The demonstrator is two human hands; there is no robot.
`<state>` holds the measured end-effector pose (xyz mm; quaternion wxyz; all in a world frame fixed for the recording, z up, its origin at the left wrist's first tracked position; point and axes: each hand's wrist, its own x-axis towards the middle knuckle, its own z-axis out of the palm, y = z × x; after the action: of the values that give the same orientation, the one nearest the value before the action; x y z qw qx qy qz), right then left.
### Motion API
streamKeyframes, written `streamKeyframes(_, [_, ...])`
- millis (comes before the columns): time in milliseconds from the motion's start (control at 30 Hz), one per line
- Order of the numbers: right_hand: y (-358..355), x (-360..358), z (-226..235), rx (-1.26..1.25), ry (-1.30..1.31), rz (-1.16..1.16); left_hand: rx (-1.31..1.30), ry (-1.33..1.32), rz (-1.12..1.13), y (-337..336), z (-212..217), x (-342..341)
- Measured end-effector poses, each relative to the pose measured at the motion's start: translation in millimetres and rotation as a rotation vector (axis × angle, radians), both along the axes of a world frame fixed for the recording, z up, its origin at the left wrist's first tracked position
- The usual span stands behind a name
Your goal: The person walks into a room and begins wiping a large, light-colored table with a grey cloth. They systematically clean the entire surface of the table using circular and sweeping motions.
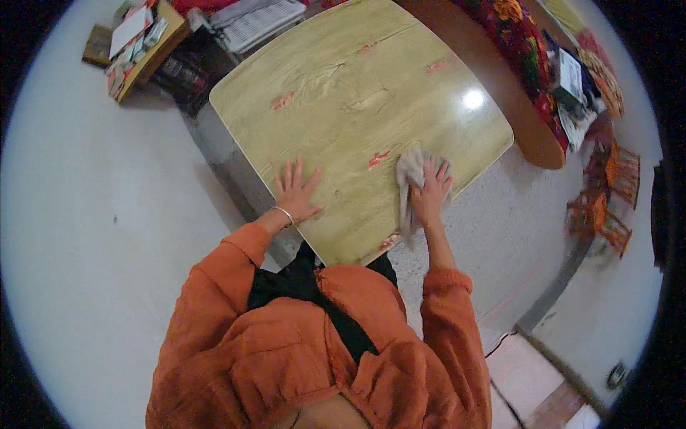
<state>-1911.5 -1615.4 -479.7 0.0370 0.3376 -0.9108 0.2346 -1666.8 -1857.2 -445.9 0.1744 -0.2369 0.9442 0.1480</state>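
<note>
A yellowish table [336, 107] with a wood-grain top and small red floral patches stands before me. My left hand [295, 191] lies flat near its left edge, fingers spread, with a bracelet at the wrist. Close to the right edge, my right hand [431, 193] presses a light grey cloth [411, 168] against the tabletop. Part of the cloth lies hidden beneath that palm, and its lower end hangs by the near right edge.
Beyond the table on the right is a bed [529, 79] with a patterned red cover. Small wooden chairs [593, 214] stand at the far right. A cluttered wooden stand [153, 50] and a white rack [261, 25] are at the far left.
</note>
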Motion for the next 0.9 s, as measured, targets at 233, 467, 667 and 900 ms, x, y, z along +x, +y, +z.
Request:
streamKeyframes(233, [-88.9,100.0,2.4,0.097,-0.019,0.287,-0.019,-0.012,0.048,-120.0,-4.4,-22.9])
streamKeyframes(467, [-0.6,187.1,48.3,0.222,-0.343,0.144,0.033,-0.102,0.089,-150.8,-2.3,-31.6])
streamKeyframes(667, [-31.6,103.0,19.2,-0.041,-0.116,-0.277,-0.018,-0.12,0.062,-154.8,-23.9,-32.3])
streamKeyframes(900, [-47.1,203.5,21.8,0.061,-0.241,0.25,0.031,-0.129,0.076,-157.2,-13.1,-29.2])
